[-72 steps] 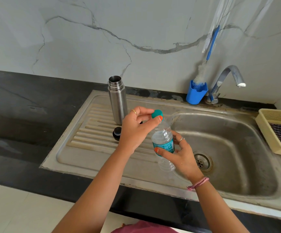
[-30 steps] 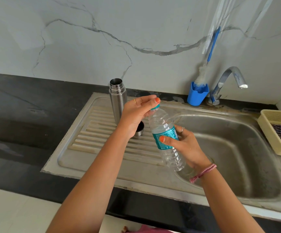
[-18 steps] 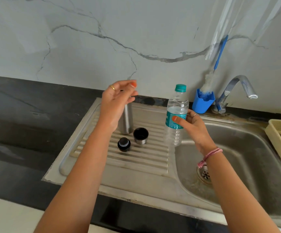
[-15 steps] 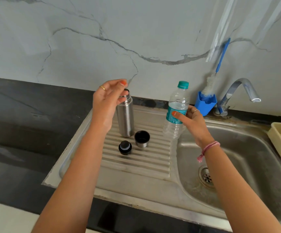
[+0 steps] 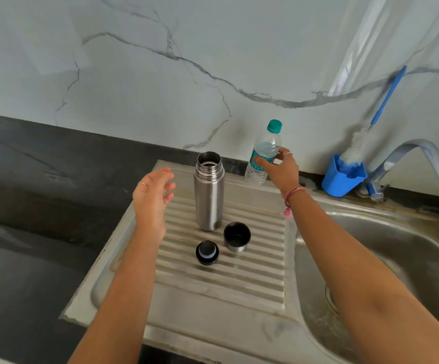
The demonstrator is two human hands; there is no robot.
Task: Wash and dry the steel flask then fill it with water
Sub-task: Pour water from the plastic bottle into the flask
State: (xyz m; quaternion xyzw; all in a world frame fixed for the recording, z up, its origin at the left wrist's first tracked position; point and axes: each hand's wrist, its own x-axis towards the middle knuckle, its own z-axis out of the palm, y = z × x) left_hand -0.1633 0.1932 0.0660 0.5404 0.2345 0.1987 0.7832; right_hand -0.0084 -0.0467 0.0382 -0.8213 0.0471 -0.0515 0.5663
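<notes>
The right hand grips the capped water bottle at the sink's back edge; the left hand hangs relaxed, holding nothing. The open steel flask stands unsupported on the ribbed drainboard, so a careless arm may tip it.

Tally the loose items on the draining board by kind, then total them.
Open steel flask: 1
Steel cup lid with black inside: 1
Black round stopper: 1
Clear plastic water bottle with green cap, held by right hand: 1
Total: 4

One flask, one bottle, two caps (both loose).
</notes>
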